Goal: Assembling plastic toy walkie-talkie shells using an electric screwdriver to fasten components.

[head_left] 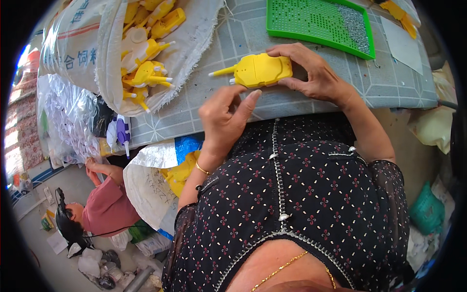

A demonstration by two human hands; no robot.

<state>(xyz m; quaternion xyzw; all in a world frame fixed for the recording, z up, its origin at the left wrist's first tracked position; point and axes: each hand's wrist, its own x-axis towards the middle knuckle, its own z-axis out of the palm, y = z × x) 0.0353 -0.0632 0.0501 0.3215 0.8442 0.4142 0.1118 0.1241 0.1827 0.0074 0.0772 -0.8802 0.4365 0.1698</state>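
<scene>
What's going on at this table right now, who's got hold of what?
A person at a grey patterned table holds a yellow plastic toy part in the right hand, resting it on the tabletop. The left hand sits just below it, fingertips pinched together near its lower edge. An open woven sack on the left holds more yellow parts. A green perforated tray lies beyond. Another person crouches on the floor to the left.

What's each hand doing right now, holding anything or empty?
Left hand: fingers pinched together beside the yellow plastic toy casing; whether they hold something small cannot be told.
Right hand: closed on the yellow plastic toy casing, steadying it on the table.
</scene>
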